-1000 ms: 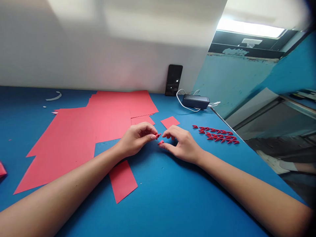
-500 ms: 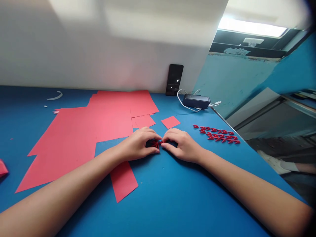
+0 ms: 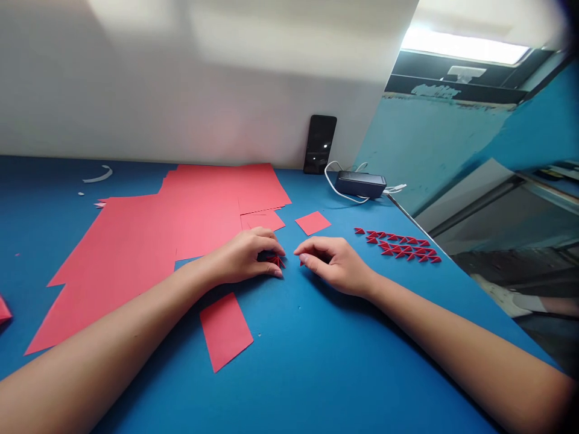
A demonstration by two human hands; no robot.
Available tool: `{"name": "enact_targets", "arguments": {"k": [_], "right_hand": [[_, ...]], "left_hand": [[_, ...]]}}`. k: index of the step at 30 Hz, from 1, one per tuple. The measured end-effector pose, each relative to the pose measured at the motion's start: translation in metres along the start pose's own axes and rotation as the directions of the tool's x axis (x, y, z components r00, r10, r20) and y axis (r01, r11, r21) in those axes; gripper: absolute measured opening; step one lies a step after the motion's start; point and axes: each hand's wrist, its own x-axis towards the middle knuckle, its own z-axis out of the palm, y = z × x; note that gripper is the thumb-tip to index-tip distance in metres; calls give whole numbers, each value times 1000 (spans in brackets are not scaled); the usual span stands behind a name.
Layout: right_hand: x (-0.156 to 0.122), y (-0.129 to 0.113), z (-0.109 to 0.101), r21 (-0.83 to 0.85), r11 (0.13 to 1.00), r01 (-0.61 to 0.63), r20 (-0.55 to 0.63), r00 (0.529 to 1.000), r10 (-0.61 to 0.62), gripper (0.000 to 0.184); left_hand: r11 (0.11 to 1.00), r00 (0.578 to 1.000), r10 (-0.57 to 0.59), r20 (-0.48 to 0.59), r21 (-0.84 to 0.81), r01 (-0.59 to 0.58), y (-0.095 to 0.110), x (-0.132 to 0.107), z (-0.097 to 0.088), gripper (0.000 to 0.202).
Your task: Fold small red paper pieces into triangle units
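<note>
Near the middle of the blue table, my left hand (image 3: 244,256) curls around a cluster of small red folded paper pieces (image 3: 277,261); most of the cluster is hidden under my fingers. A short gap to the right, my right hand (image 3: 337,262) has thumb and forefinger closed on a small red folded paper piece (image 3: 301,261), of which only a tip shows. Several red folded paper triangles (image 3: 402,248) lie in rows to the right of this hand. A square of red paper (image 3: 313,223) rests just beyond both hands.
Large red paper sheets (image 3: 136,241) overlap on the left, with a red paper rectangle (image 3: 226,331) nearer me. A phone (image 3: 320,144) leans on the back wall beside a dark box (image 3: 360,184) with white cable. A white curved strip (image 3: 98,175) lies far left.
My hands have moved apart, the left one shifting a little leftward with the cluster. A small red folded piece shows at my right fingertips, separate from the cluster.
</note>
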Motion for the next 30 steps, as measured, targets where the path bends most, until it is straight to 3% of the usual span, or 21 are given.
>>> {"name": "enact_targets", "arguments": {"k": [4,9,13,17,24,30], "right_hand": [[1,-3,1,-94,996,11,6,1000,-11,12],[1,-2,8,-230,970,75,24,997,-72,10],[-2,1,13,-339,932,125,79,991,-104,20],[-4,1,13,-370,919,136,139,986,-90,28],[-4,2,13,-405,905,133,180,982,-63,33],[-5,-1,13,-467,872,144,193,979,-58,33]], "left_hand": [[998,999,7,-51,-69,-11,2,0,1,20],[1000,998,19,-66,-6,-20,2,-1,1,28],[1000,997,4,-83,-1,-4,-1,-2,0,26],[998,994,-35,-108,-64,28,-3,-2,2,18],[999,984,-31,-177,-18,28,3,-3,5,16],[999,997,45,-64,-14,-46,9,-6,-3,19]]}}
